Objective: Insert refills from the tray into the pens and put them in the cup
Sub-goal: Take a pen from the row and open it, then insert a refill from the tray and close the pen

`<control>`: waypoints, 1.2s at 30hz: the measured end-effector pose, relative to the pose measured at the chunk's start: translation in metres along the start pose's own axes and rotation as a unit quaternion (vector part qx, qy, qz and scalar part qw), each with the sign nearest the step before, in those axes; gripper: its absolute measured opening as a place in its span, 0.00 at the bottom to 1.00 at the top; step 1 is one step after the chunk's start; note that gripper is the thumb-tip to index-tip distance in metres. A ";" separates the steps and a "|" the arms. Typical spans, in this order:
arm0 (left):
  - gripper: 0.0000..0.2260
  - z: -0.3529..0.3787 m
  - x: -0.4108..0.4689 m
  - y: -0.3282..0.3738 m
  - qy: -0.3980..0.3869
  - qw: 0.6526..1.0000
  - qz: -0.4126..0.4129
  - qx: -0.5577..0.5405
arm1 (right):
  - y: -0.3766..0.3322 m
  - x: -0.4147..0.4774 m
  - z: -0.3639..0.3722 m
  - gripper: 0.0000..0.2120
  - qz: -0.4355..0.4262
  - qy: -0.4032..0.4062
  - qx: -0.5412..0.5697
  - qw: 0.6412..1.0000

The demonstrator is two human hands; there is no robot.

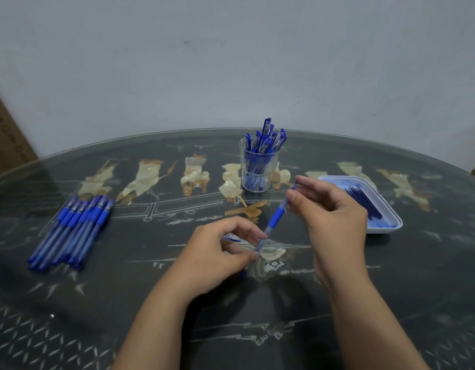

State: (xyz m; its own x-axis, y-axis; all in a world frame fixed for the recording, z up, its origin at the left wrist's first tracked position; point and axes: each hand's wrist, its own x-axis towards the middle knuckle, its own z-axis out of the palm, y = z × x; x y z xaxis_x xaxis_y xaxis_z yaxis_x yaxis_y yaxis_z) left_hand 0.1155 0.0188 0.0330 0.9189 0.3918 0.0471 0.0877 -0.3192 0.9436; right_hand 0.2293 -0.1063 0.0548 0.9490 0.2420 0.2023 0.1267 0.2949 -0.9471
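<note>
Dark patterned glass-topped bench (97, 303), pale wall behind. Left grip (217, 252) clenched round the lower barrel of a translucent blue plastic pen (273, 218). Pen held tilted above the bench, top end up and right. Right grip (330, 206) pinching that top end; whether it is tip or refill is too small to tell.

Clear plastic cup (243, 161) upright just beyond the hands, holding capped blue pens (268, 134). White rectangular tray (380, 230) at right with dark blue refills (364, 200), its near-left part hidden by the right grip. Row of blue pens (73, 228) lying side by side, well apart at left. Brown cardboard box (6, 134) at far left edge.
</note>
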 end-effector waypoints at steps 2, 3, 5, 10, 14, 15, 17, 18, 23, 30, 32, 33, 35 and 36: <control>0.18 0.000 0.000 0.000 0.001 1.000 0.001 0.004 | 0.000 0.000 0.001 0.13 -0.001 0.006 0.001 1.000; 0.17 0.000 0.000 -0.001 0.001 1.000 0.001 0.007 | 0.000 0.001 0.000 0.13 -0.001 0.015 0.007 1.000; 0.17 -0.001 0.000 -0.002 -0.004 1.000 -0.002 0.015 | -0.004 0.005 -0.004 0.12 -0.008 0.041 0.026 0.999; 0.16 -0.005 0.000 -0.004 0.003 1.000 -0.004 0.021 | -0.026 0.034 -0.019 0.11 -0.040 0.092 0.055 0.993; 0.15 -0.006 0.001 -0.010 0.051 0.999 -0.002 0.008 | -0.045 0.077 -0.033 0.10 -0.060 0.085 0.011 0.995; 0.14 -0.005 0.002 -0.012 0.078 0.997 0.005 0.003 | -0.045 0.086 -0.033 0.10 -0.056 0.064 -0.033 0.996; 0.14 0.000 0.003 -0.014 0.144 0.989 0.028 -0.005 | -0.033 0.098 -0.032 0.12 -0.018 0.011 -0.155 0.988; 0.14 0.003 0.004 -0.015 0.181 0.983 0.044 -0.007 | -0.022 0.101 -0.031 0.12 0.008 -0.018 -0.213 0.977; 0.14 0.013 0.006 -0.022 0.281 0.955 0.097 -0.023 | 0.030 0.110 -0.029 0.08 0.071 -0.089 -0.342 0.933; 0.14 0.015 0.011 -0.028 0.290 0.950 0.114 -0.027 | 0.049 0.120 -0.023 0.03 0.063 -0.096 -0.425 0.898; 0.13 0.015 0.012 -0.029 0.286 0.951 0.117 -0.023 | 0.052 0.123 -0.021 0.03 0.049 -0.098 -0.451 0.886; 0.13 0.015 0.012 -0.030 0.283 0.951 0.119 -0.018 | 0.054 0.124 -0.020 0.03 0.036 -0.100 -0.466 0.878; 0.12 0.015 0.012 -0.030 0.280 0.952 0.123 -0.013 | 0.058 0.126 -0.019 0.04 0.014 -0.102 -0.492 0.864; 0.12 0.015 0.013 -0.030 0.280 0.952 0.124 -0.014 | 0.060 0.126 -0.018 0.04 0.009 -0.101 -0.498 0.861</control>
State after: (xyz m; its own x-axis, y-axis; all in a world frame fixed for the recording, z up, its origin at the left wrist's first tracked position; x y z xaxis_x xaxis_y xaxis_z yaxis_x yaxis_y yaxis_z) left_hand 0.1301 0.0208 0.0001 0.5594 0.7083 0.4305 -0.1227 -0.4428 0.8882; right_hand 0.3621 -0.0746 0.0190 0.8963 0.4244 0.1286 0.3928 -0.6252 -0.6744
